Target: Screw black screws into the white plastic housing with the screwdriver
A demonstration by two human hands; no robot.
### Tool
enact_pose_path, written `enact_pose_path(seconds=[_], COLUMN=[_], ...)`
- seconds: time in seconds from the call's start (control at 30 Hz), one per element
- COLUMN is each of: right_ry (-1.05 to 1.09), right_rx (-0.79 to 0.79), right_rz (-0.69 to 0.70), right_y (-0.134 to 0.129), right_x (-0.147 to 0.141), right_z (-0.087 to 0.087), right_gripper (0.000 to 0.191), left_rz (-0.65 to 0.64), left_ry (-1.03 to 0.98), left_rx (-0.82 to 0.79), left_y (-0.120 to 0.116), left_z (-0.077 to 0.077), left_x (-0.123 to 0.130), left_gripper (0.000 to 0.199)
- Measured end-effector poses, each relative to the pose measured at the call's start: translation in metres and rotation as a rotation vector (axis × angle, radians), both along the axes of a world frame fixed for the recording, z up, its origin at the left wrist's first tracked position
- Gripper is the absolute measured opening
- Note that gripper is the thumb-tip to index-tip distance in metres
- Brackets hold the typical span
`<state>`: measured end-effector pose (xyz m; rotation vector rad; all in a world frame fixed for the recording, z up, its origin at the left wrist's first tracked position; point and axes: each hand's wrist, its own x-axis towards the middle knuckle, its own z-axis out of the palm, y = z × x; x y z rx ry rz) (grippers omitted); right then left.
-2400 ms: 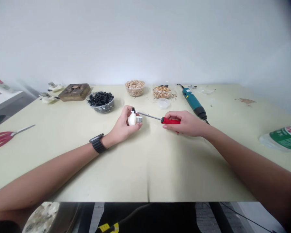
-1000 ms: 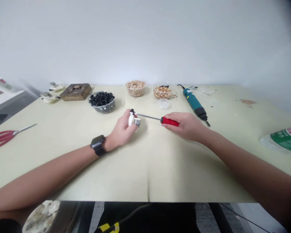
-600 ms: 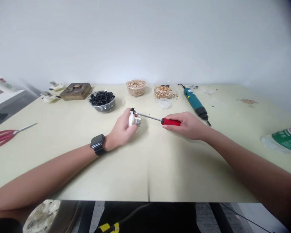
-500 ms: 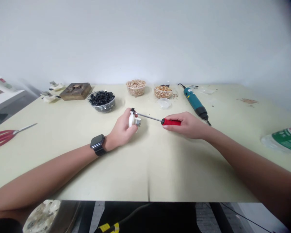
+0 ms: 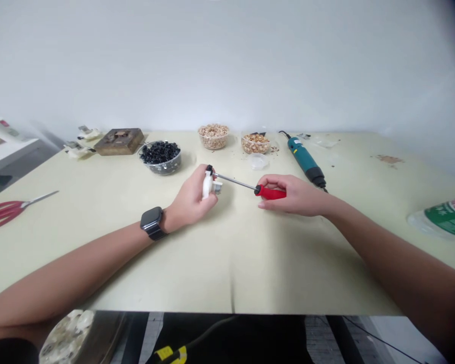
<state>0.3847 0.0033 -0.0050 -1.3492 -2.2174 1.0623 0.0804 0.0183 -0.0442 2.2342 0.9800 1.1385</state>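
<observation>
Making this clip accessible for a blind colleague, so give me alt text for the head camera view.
A person's left hand grips a small white plastic part while the right hand holds a red-handled screwdriver, its shaft reaching the part. Behind them on the cream tabletop sit a clear bowl of black pieces and a teal electric screwdriver.

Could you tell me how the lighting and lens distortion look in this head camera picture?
In the head view, the light is soft and even, with only faint shadows beside the left hand and right hand; the wide lens bends the table edges, and the top right corner darkens.
</observation>
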Motion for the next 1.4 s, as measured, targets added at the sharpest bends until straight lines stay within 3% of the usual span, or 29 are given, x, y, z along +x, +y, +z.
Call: enact_pose_path(seconds=[0.17, 0.23, 0.3, 0.4, 0.87, 1.4], right_ry=[-0.167, -0.280, -0.375, -0.429, -0.281, -0.059], right_rx=[0.504, 0.694, 0.809, 0.853, 0.632, 0.176], right_rz=[-0.028, -0.035, -0.045, -0.021, 0.020, -0.023], right_y=[0.005, 0.005, 0.004, 0.002, 0.002, 0.001], right_x=[0.004, 0.004, 0.003, 0.001, 0.001, -0.002], right_z=[-0.016, -0.024, -0.029, -0.032, -0.028, -0.012], right_gripper=[0.024, 0.026, 0.031, 0.035, 0.032, 0.041], left_rz=[0.078, 0.088, 0.089, 0.097, 0.112, 0.080], left_ry=[-0.002, -0.053, -0.107, -0.171, -0.148, -0.053], left_rx=[-0.186, -0.284, -0.373, -0.444, -0.414, -0.218], left_y=[-0.001, -0.002, -0.004, -0.004, -0.005, -0.006], left_z=[-0.003, -0.004, -0.005, -0.007, -0.015, -0.013], left_x=[0.005, 0.007, 0.009, 0.010, 0.008, 0.005], left_gripper=[0.026, 0.026, 0.027, 0.029, 0.025, 0.019])
